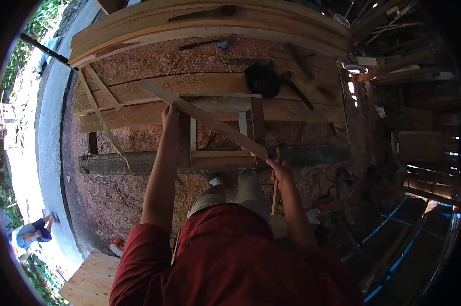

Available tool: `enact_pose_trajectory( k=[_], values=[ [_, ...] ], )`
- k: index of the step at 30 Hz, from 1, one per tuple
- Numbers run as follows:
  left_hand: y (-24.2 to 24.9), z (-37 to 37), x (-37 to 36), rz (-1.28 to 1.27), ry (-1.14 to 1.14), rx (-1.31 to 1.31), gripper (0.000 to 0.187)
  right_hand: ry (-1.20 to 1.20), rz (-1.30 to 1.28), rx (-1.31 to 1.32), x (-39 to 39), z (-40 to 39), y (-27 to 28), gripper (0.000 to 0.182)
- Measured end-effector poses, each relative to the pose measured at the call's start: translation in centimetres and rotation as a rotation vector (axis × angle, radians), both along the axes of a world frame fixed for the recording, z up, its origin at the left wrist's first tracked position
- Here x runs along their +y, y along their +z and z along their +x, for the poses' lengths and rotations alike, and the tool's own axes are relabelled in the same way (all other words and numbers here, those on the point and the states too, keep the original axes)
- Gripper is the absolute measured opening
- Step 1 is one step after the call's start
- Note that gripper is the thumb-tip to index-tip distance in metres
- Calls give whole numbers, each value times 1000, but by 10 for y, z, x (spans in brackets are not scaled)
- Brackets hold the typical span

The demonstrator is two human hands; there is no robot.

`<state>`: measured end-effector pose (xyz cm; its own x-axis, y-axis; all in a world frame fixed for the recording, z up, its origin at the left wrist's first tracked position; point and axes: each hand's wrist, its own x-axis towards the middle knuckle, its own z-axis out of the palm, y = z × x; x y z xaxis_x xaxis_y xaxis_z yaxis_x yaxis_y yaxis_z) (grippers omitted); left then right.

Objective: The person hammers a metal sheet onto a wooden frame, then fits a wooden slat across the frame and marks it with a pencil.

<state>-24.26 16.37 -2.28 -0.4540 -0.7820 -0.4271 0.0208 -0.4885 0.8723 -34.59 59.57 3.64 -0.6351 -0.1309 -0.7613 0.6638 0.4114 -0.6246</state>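
Observation:
A flat wooden strip (210, 121) lies diagonally over a wooden frame (257, 122) on the workbench. My left hand (170, 113) is closed on the strip near its upper left part. At the strip's lower right end is my right hand (281, 171), its fingers closed round a thin wooden stick (275, 196) that points down toward me; its fingertips are close to the strip's end. The frame has several pieces joined in a rectangle, and the strip hides part of it.
Wood shavings cover the planks (205, 84). Behind the frame lie a black object (261, 80), a hammer-like tool (299, 92) and a saw-like tool (204, 44). Long boards (210, 31) line the far side. Another person (34, 233) is outside at the left.

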Motion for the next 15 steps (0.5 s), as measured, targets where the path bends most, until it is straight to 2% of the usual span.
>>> enact_pose_trajectory(
  k=[3, 5, 10, 12, 13, 15],
  values=[
    [2, -2, 2, 29, -9, 35, 35, 7, -15, -7, 1, -3, 1, 36],
    [-4, -3, -1, 18, 22, 13, 35, 39, -23, -35, 3, -6, -2, 59],
    [-9, -7, 2, -51, 52, -79, 30, 28, -38, -35, 5, -8, -3, 58],
    [-8, -9, 5, -215, 123, -134, 26, 24, -79, -33, 8, -8, -7, 58],
    [-5, -11, 9, -214, 117, -135, 26, 13, -92, -55, 9, -9, -10, 58],
    [-3, -12, 15, -205, 282, -58, 31, -7, -105, -80, 13, -10, -17, 58]
  ],
)
